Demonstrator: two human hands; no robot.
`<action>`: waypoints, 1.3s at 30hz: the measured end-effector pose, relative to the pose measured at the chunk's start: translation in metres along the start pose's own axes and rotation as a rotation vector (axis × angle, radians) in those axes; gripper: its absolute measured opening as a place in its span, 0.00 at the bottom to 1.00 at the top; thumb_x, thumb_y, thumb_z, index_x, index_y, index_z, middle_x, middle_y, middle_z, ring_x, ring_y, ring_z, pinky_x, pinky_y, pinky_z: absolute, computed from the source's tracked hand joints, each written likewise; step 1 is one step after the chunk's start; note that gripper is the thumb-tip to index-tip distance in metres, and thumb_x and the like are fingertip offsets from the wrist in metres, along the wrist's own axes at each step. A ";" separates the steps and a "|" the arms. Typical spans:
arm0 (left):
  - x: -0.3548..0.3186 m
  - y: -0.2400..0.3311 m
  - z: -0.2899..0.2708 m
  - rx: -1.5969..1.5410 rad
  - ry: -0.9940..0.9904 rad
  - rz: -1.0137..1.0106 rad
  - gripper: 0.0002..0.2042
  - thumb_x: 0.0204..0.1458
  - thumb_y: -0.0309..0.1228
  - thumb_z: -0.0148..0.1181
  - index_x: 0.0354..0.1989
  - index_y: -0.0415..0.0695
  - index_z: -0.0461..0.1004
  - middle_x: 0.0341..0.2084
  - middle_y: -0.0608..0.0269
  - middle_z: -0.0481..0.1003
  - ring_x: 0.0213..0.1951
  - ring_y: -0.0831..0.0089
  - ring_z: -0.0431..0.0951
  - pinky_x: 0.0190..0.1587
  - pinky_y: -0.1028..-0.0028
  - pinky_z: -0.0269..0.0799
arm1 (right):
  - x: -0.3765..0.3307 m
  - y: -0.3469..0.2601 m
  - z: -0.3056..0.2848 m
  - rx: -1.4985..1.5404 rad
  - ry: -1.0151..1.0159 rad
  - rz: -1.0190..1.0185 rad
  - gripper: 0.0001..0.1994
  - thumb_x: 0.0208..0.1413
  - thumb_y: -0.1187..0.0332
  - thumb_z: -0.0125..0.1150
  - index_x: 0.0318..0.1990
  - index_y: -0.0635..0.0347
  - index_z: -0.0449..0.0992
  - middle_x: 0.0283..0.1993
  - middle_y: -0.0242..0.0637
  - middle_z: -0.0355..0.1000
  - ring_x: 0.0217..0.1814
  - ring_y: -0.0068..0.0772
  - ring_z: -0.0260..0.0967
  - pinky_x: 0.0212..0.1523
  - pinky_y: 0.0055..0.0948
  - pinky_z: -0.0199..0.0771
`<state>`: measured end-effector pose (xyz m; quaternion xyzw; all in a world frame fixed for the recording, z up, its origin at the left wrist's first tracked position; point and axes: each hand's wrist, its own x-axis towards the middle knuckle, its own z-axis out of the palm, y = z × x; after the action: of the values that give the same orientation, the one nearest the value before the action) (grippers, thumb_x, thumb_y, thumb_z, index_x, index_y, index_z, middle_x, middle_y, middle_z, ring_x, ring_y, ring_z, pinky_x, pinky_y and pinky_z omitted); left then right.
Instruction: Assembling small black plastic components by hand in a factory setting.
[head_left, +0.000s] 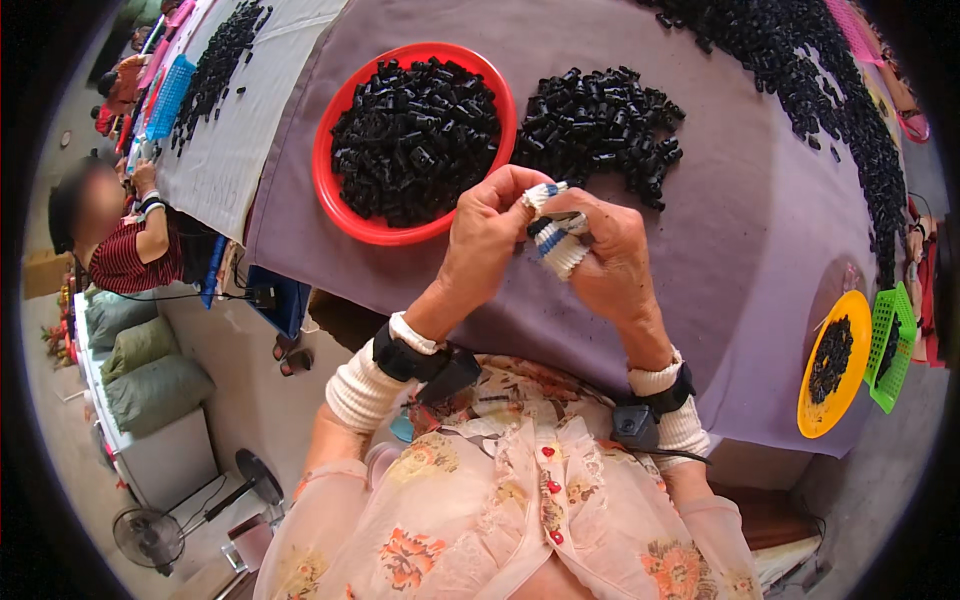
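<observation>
My left hand [487, 235] and my right hand [608, 258] meet above the purple-covered table [740, 230], fingertips wrapped in white and blue tape. Between them they pinch a small black plastic part [541, 227], mostly hidden by the fingers. Just beyond the hands sits a round red tray [335, 190] heaped with small black plastic parts [415, 135]. A loose pile of the same black parts [598, 125] lies to its right on the cloth. Both wrists carry black strapped devices over white cuffs.
A long band of black parts [800, 70] runs along the far right of the table. A yellow tray [818, 400] and a green basket [888, 350] with parts sit at the right edge. Another person [120, 240] sits at the left by a grey-covered table with more parts. A fan [150, 535] stands on the floor.
</observation>
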<state>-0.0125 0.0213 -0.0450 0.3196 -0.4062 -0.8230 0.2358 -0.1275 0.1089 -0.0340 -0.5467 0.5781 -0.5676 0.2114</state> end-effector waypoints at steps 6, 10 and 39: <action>0.001 0.017 -0.013 1.074 -0.220 0.609 0.10 0.46 0.16 0.49 0.37 0.37 0.71 0.30 0.70 0.71 0.30 0.84 0.69 0.33 0.83 0.67 | 0.001 0.009 0.011 -0.047 0.005 -0.133 0.11 0.33 0.79 0.56 0.30 0.62 0.70 0.25 0.41 0.68 0.24 0.44 0.68 0.24 0.29 0.68; 0.003 0.014 -0.009 0.364 -0.143 0.204 0.09 0.48 0.21 0.50 0.38 0.38 0.71 0.30 0.67 0.72 0.31 0.82 0.72 0.35 0.82 0.69 | 0.004 -0.001 0.011 -0.068 0.012 -0.128 0.11 0.33 0.79 0.55 0.30 0.62 0.70 0.24 0.42 0.68 0.24 0.45 0.67 0.24 0.30 0.67; 0.009 0.017 -0.008 1.069 -0.073 0.662 0.08 0.46 0.24 0.54 0.35 0.39 0.70 0.29 0.70 0.71 0.30 0.83 0.71 0.35 0.83 0.68 | 0.005 -0.005 0.008 -0.109 0.010 -0.174 0.12 0.31 0.78 0.57 0.30 0.63 0.69 0.25 0.42 0.69 0.25 0.46 0.68 0.24 0.32 0.68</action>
<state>-0.0109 0.0017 -0.0379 0.2223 -0.8465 -0.4002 0.2718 -0.1202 0.1027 -0.0302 -0.6026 0.5594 -0.5545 0.1284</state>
